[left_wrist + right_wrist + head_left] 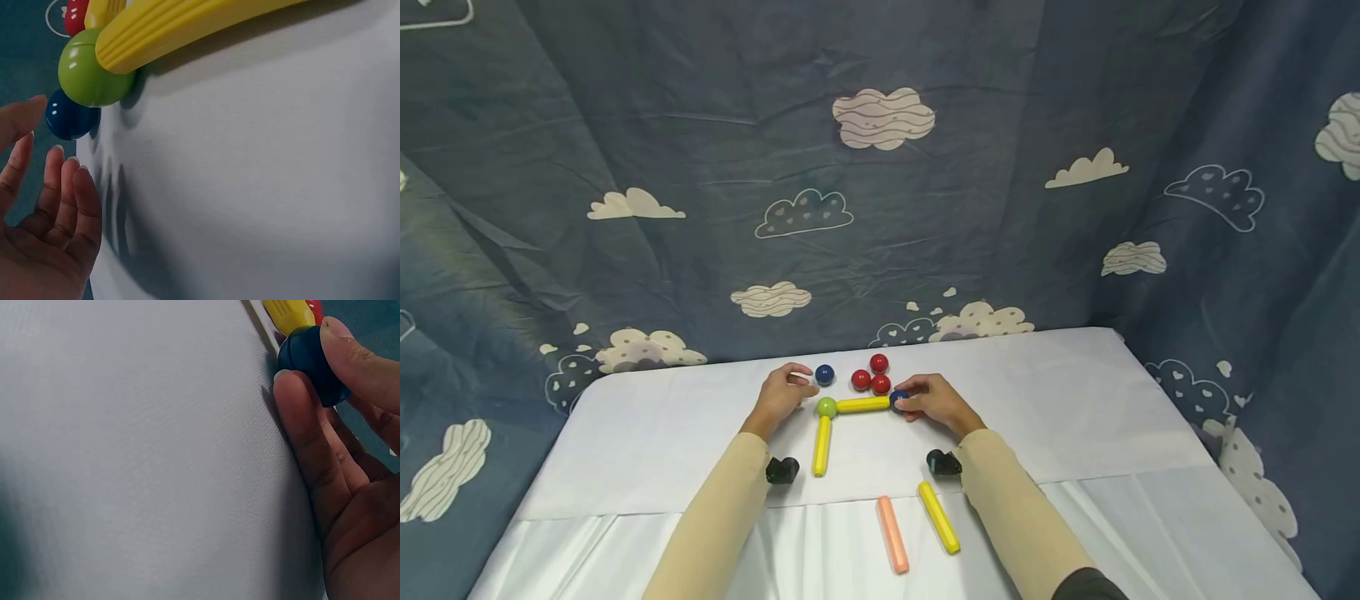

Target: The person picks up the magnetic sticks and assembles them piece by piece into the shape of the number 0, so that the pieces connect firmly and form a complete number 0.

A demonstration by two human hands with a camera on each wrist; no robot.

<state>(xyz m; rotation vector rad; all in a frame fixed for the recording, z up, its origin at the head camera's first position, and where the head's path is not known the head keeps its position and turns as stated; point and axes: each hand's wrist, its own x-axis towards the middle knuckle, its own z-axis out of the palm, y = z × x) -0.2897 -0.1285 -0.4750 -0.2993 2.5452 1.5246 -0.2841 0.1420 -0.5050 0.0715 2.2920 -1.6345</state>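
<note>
A green ball point(827, 407) joins two yellow sticks: one yellow stick point(822, 447) points toward the person, the other yellow stick point(862, 404) runs right. At that second stick's right end, my right hand point(934, 402) grips a blue ball point(310, 362) between thumb and fingers. The ball meets the stick's tip in the right wrist view; how firmly they are joined cannot be seen. My left hand point(782, 398) hovers beside the green ball with loosely bent fingers and nothing in them. Past its fingertips lies a second blue ball point(824, 375), apart from the hand.
Three red balls point(861, 380) cluster behind the right-hand yellow stick. Closer to the person lie a loose pink stick point(892, 535) and another yellow stick point(939, 517). All rest on a white cloth-covered table point(1075, 408), with a dark cloud-patterned curtain point(970, 225) behind it.
</note>
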